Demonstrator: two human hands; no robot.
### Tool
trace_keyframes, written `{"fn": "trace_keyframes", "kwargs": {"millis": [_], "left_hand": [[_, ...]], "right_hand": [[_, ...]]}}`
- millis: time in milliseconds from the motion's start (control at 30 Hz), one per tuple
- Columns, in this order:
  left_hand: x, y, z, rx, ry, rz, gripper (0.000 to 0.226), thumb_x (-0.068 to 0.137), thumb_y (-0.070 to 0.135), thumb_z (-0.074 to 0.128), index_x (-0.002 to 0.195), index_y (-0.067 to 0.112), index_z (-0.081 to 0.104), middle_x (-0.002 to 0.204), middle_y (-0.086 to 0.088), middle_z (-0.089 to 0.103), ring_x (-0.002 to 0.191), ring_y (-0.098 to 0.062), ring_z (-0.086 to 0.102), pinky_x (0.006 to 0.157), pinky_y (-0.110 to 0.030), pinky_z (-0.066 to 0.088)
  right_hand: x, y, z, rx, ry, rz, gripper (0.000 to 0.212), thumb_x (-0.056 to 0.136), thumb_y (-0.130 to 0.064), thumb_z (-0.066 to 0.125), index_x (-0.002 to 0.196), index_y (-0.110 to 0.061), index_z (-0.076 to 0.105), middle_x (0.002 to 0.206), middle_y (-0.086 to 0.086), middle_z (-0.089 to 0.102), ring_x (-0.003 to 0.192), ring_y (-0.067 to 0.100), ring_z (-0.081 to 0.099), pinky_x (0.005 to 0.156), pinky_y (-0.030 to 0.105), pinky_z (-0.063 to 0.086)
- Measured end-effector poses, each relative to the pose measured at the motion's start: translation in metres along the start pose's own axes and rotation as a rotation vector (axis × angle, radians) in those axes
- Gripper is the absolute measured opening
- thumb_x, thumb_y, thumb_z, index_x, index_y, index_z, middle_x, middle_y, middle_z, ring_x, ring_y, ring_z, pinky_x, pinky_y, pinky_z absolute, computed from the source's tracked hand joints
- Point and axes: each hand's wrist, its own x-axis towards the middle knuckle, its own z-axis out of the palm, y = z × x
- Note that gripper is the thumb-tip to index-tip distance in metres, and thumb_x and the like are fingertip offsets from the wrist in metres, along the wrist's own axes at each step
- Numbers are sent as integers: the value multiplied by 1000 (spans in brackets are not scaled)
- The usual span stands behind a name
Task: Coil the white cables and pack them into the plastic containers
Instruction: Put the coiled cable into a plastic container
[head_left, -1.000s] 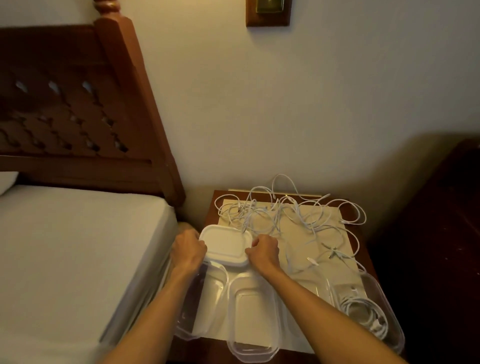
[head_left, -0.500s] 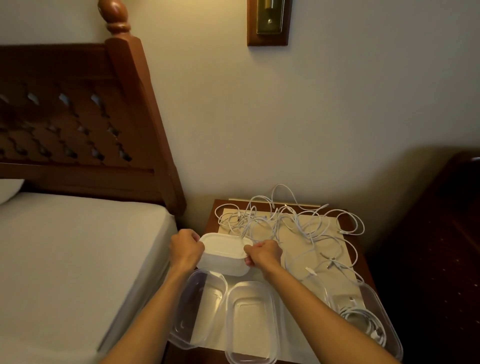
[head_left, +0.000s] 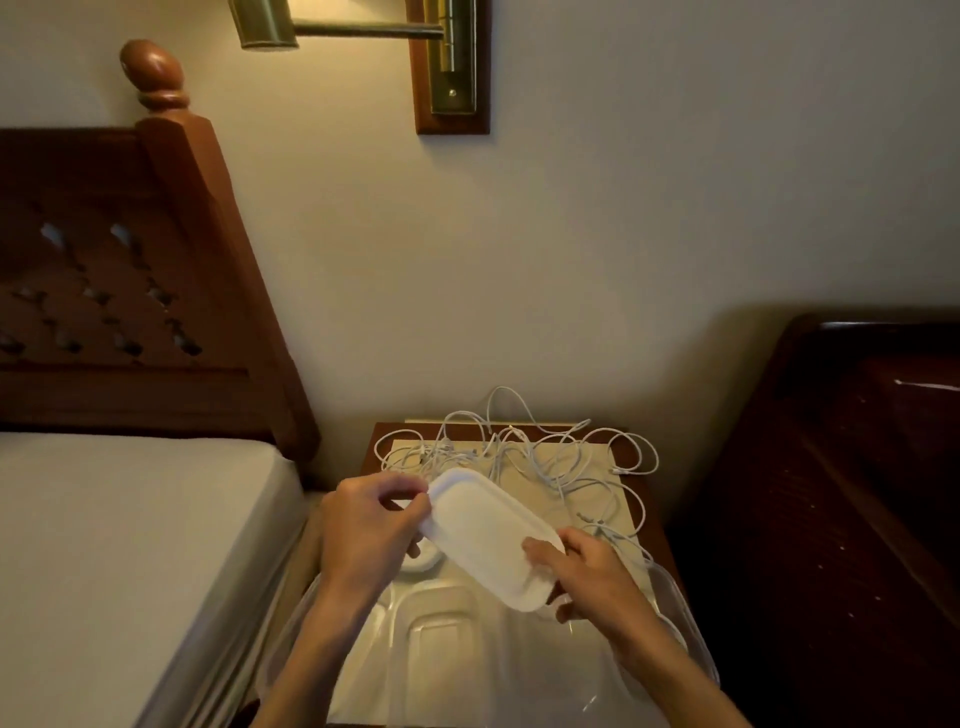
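Observation:
A white container lid (head_left: 488, 535) is held tilted above the nightstand. My left hand (head_left: 371, 525) pinches its far left end, and my right hand (head_left: 587, 571) grips its near right end. Beneath the left hand, part of another white lid or container (head_left: 423, 561) shows. A tangle of white cables (head_left: 524, 457) lies loose on a pale mat (head_left: 613, 499) at the back of the nightstand. Clear plastic containers (head_left: 441, 629) stand side by side at the front edge, below my hands. A further clear container (head_left: 675, 618) sits at the right, mostly hidden by my right arm.
The small wooden nightstand (head_left: 376, 441) stands between a bed with a white mattress (head_left: 119, 545) on the left and dark wooden furniture (head_left: 841, 493) on the right. A carved headboard (head_left: 130, 291) and a brass wall lamp (head_left: 447, 57) are behind.
Both hands lifted the white lid off the stack and turned it so it slants from far left to near right. The right hand moved nearer and right. The camera tilted up.

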Motion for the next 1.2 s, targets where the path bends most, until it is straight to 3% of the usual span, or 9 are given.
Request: {"fn": "trace_keyframes", "kwargs": {"millis": [133,300,433,500,600,833,967,1133,1200], "left_hand": [[-33,14,64,-95,-221,97,14,80,9,73,81,22,77,69,10,71,47,-11,62,45,-20,50],[-63,1,141,35,-420,193,14,84,10,69,85,22,76,77,13,72,62,1,61,62,-10,45],[-74,1,188,219,-457,370,20,88,9,57,98,17,72,100,2,71,90,-11,63,78,-16,41],[-74,-3,199,369,-488,423,29,89,10,51,113,17,67,122,1,62,114,-18,55,94,-22,38],[-81,-9,209,557,-522,416,41,91,9,49,132,15,51,140,-2,46,128,-22,41,107,-29,32],[-85,-16,219,590,-544,445,47,95,13,51,140,12,40,148,-3,34,138,-19,27,114,-26,22],[-83,-16,223,604,-537,459,42,96,10,47,138,9,40,150,-6,32,140,-19,27,114,-25,21],[-87,-18,224,624,-519,446,39,98,18,48,136,11,42,161,-6,9,145,-22,22,113,-30,30],[-89,-17,223,652,-524,474,41,99,16,45,139,11,39,160,-8,11,145,-23,19,116,-30,23]], "right_hand": [[-26,46,-57,-156,191,-93,18,93,-41,59,97,-27,70,90,-5,71,86,12,68,74,30,57],[-38,98,-103,-488,437,-57,24,100,-28,48,80,-27,61,76,-4,65,71,9,61,67,32,50],[-31,121,-109,-660,519,-62,25,103,-26,34,117,-27,56,107,-6,62,93,11,59,79,31,49],[-22,124,-103,-720,533,-74,32,103,-23,30,126,-25,52,118,-5,56,99,15,59,81,31,48],[-16,124,-99,-870,557,-67,28,103,-24,33,124,-23,52,119,-4,51,96,16,61,76,29,51],[-2,138,-99,-978,469,-82,47,103,-32,33,149,-26,25,134,0,38,114,15,45,86,27,50],[7,134,-99,-888,390,-69,58,104,-22,32,155,-26,4,136,2,39,106,16,55,82,27,53],[4,132,-95,-896,359,0,66,103,-17,34,154,-28,-5,135,6,38,101,21,59,82,32,54],[0,131,-95,-902,365,27,67,102,-18,35,154,-30,-6,136,7,39,103,21,59,82,31,54]]}}
